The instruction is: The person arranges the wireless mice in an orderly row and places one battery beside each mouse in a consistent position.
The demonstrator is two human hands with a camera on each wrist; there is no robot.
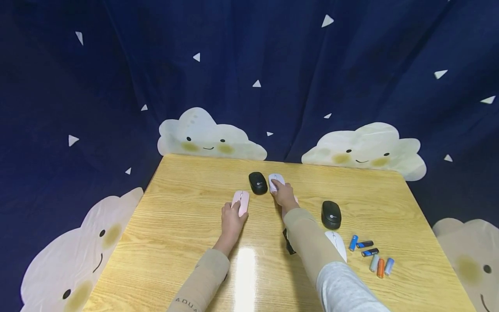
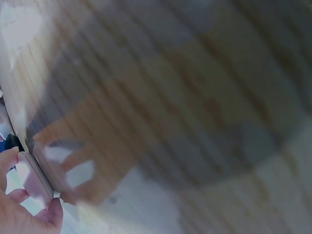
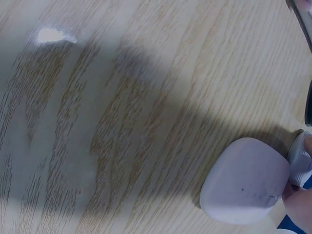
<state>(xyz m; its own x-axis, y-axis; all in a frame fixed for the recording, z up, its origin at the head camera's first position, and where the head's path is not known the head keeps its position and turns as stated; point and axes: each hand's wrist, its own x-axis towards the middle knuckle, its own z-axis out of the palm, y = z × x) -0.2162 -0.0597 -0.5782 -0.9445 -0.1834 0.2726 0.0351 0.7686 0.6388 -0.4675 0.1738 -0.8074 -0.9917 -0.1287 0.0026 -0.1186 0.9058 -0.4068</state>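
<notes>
My left hand [image 1: 231, 222] grips a pink computer mouse [image 1: 240, 203] on the wooden table. In the left wrist view the thumb and fingers [image 2: 54, 214] hold that mouse [image 2: 34, 180] by its sides. Farther forward, my right hand [image 1: 283, 195] holds a white mouse [image 1: 276, 178] near the table's back edge. A second pink mouse [image 1: 284, 212] lies under my right wrist, mostly hidden; in the right wrist view it appears as a pale rounded mouse [image 3: 243, 180] beside the fingers. A black mouse [image 1: 258, 183] sits between the two held mice, slightly behind the left one.
Right of my right forearm lie another black mouse [image 1: 331, 215] and a white mouse [image 1: 336, 245], partly covered by the sleeve. Several loose batteries [image 1: 380, 268] lie farther right. A black object [image 1: 289, 242] shows beside the right sleeve. A dark blue curtain [image 1: 241, 65] hangs behind the table.
</notes>
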